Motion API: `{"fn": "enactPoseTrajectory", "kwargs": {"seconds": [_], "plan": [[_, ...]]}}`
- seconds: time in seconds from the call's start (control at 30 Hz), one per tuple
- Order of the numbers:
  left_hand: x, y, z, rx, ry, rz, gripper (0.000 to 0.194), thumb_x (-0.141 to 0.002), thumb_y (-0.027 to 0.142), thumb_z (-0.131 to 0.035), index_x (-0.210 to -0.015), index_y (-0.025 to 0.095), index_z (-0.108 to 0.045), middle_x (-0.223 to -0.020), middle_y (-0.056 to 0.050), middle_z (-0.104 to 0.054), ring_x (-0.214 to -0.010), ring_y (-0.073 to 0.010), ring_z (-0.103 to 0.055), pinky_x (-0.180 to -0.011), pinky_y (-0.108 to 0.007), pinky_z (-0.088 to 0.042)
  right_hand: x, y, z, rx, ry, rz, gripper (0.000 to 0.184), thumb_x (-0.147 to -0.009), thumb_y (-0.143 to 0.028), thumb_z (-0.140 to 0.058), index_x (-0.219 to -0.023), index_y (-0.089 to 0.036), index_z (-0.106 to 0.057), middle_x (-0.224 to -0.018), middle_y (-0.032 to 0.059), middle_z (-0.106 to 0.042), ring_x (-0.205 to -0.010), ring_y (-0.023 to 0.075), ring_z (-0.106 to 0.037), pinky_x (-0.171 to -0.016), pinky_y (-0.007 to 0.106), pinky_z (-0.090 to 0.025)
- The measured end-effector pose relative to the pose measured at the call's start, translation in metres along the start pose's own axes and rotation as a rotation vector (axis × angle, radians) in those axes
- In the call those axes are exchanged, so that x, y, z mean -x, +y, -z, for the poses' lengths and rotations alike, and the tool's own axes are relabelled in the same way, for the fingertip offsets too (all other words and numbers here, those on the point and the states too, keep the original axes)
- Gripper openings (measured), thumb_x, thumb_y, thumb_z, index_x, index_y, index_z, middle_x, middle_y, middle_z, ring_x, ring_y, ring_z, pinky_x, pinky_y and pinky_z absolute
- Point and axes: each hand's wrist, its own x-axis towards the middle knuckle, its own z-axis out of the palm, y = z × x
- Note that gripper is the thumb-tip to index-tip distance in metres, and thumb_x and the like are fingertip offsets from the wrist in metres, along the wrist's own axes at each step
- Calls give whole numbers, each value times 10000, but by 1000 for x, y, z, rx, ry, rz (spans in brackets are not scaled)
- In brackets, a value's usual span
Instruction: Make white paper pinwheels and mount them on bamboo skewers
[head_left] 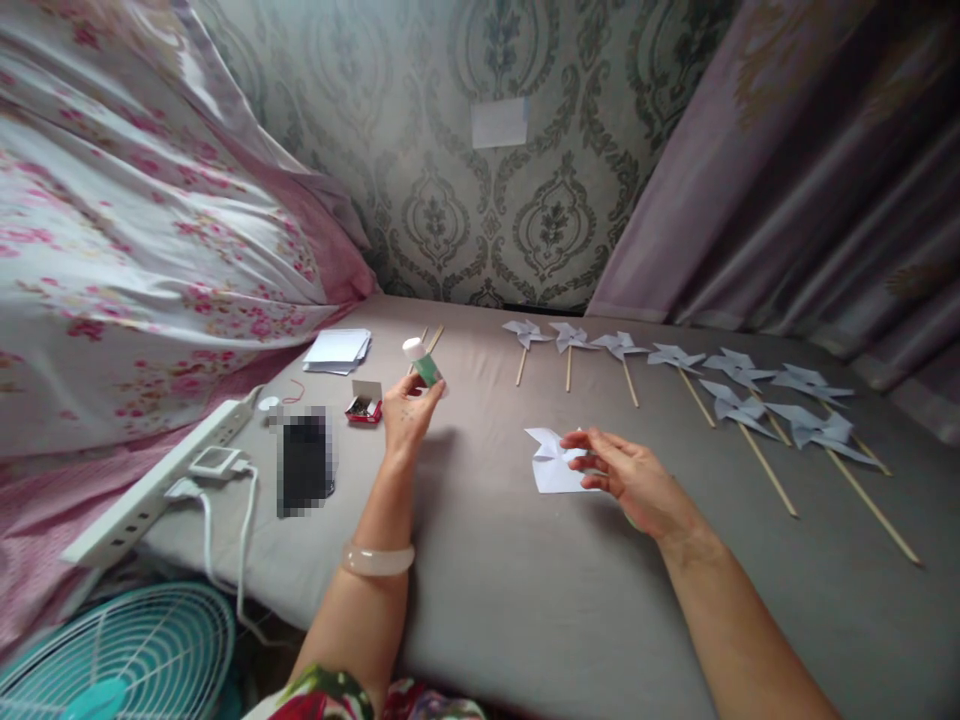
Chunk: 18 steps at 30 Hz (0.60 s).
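Note:
My left hand (411, 408) is closed around a small glue bottle (425, 366) with a white cap and green label, held tilted above the grey cloth. Below my right hand (630, 478) lies a partly folded white paper pinwheel (553, 470) on the cloth. The fingers of that hand are apart and curved over the paper's right side, hiding part of it; whether they touch it I cannot tell. Left of my left hand stands an open red box (364, 408) of small dark metal pieces. Wooden sticks (435, 339) lie just behind the bottle.
Several finished pinwheels on sticks (679, 358) spread along the back and right. A stack of white paper (337, 350) sits at the back left. On the left are a blurred dark object (306, 462), a power strip (161, 480) with cables, and a turquoise fan (127, 650) below the edge.

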Motion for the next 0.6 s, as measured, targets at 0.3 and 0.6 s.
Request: {"fn": "enactPoseTrajectory", "kwargs": {"seconds": [0.3,0.6], "plan": [[-12,-30,12,-274,124,113,349,-667,364,-620,-937,166,-721,-843,-64,-733,-746,-201,-640,-707,-273,-441,-3,4,21,210,190,195,437,-612,-590,-737,-854,-227,-759,-992,75,-737,-1013,227,-633,-966,366,-435],[-12,-28,6,-431,105,137,309,-676,295,-641,-951,176,-721,-853,-79,-735,-825,-245,-657,-758,-307,-442,1,-1,29,340,259,234,384,-678,-550,-679,-812,-195,-740,-865,76,-745,-861,208,-657,-847,338,-477]]}}
